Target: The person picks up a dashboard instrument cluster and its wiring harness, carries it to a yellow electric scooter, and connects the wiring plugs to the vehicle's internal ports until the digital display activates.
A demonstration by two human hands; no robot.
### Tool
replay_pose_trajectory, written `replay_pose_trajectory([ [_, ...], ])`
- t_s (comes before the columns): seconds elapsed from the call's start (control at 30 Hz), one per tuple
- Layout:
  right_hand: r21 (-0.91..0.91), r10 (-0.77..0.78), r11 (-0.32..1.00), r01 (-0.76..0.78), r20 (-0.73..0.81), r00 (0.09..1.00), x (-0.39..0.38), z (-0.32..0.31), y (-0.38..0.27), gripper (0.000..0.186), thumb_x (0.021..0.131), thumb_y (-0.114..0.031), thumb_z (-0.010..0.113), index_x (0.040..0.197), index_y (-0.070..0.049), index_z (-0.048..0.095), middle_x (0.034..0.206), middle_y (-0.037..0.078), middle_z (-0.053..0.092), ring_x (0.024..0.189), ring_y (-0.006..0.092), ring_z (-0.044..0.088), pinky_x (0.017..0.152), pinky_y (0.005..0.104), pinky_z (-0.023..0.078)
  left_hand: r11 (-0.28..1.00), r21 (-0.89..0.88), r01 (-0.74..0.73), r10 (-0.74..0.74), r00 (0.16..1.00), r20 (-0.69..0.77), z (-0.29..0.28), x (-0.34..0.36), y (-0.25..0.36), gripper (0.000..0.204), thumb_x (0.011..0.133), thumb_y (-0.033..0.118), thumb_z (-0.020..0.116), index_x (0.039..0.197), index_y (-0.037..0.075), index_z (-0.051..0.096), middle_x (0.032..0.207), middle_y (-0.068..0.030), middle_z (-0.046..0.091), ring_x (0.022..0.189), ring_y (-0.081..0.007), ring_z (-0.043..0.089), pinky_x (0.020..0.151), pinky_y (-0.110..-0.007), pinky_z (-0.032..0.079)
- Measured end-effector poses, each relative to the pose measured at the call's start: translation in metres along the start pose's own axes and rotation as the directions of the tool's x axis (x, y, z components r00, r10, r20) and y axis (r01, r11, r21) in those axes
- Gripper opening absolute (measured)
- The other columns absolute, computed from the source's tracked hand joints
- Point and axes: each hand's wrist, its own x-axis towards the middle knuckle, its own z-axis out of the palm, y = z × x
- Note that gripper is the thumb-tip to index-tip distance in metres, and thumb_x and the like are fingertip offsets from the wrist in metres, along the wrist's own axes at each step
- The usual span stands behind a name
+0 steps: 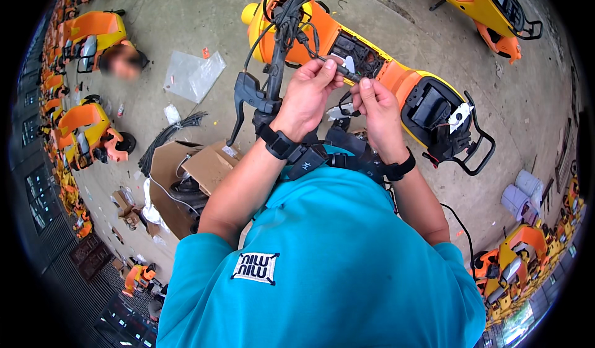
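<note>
My left hand (306,98) pinches one end of a black cable connector (349,73) between thumb and fingers. At its other end, my right hand (380,114) is closed on the same connector with thumb and forefinger. Whether its two halves are joined, I cannot tell. Beneath lies a yellow and orange scooter (396,78) with an open floor compartment (358,53) full of dark parts. Just left of my left hand rises the handlebar (277,69), with a black brake lever (238,109) and a bundle of black cables (287,22).
An open cardboard box (167,190) with black parts stands by my left forearm. Coiled black cable (164,142) and a clear plastic sheet (194,75) lie on the concrete floor. Other scooters (87,128) line the left side; another (477,4) stands at the upper right.
</note>
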Motion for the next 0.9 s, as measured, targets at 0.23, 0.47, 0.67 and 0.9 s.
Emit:
replay_pose_trajectory([
  [0.23,0.073,0.079,0.994,-0.082,0.05,0.996,0.0,-0.002,0.002,0.031,0.102,-0.029,0.05,0.092,-0.003,0.063,0.07,-0.002,0.055,0.064,0.0048,0.046,0.059,0.0199,0.037,0.991,0.11,-0.079,0.087,0.994,-0.069,0.003,0.002,-0.002,0.017,0.097,0.017,0.06,0.102,0.001,0.064,0.083,-0.0015,0.062,0.076,-0.0092,0.057,0.075,-0.024,0.048],
  [0.47,0.332,0.032,0.935,-0.127,0.276,0.961,0.018,-0.018,0.023,0.029,0.103,-0.026,0.046,0.116,-0.003,0.059,0.086,0.0,0.056,0.079,0.0078,0.048,0.072,0.0223,0.039,0.994,0.101,-0.038,0.044,0.998,-0.053,0.006,0.001,-0.003,0.017,0.098,0.016,0.057,0.104,0.001,0.063,0.082,-0.0015,0.062,0.077,-0.0091,0.056,0.076,-0.025,0.047],
  [0.67,0.427,0.035,0.881,-0.202,0.368,0.929,0.023,-0.021,0.028,0.032,0.104,-0.027,0.044,0.123,-0.004,0.054,0.098,0.002,0.057,0.082,0.0103,0.048,0.083,0.0291,0.042,0.997,0.076,-0.011,0.013,1.0,-0.025,0.002,0.0,-0.003,0.019,0.099,0.018,0.056,0.106,0.002,0.063,0.086,-0.0018,0.063,0.08,-0.0096,0.056,0.079,-0.026,0.046],
  [0.9,0.457,0.051,0.857,-0.24,0.388,0.92,0.026,-0.02,0.029,0.033,0.103,-0.029,0.044,0.124,-0.004,0.053,0.106,0.003,0.057,0.082,0.0106,0.048,0.087,0.0333,0.044,0.997,0.078,-0.001,0.003,1.0,-0.029,0.003,0.0,-0.003,0.019,0.099,0.018,0.055,0.106,0.002,0.063,0.09,-0.0027,0.065,0.082,-0.0091,0.059,0.081,-0.025,0.048],
])
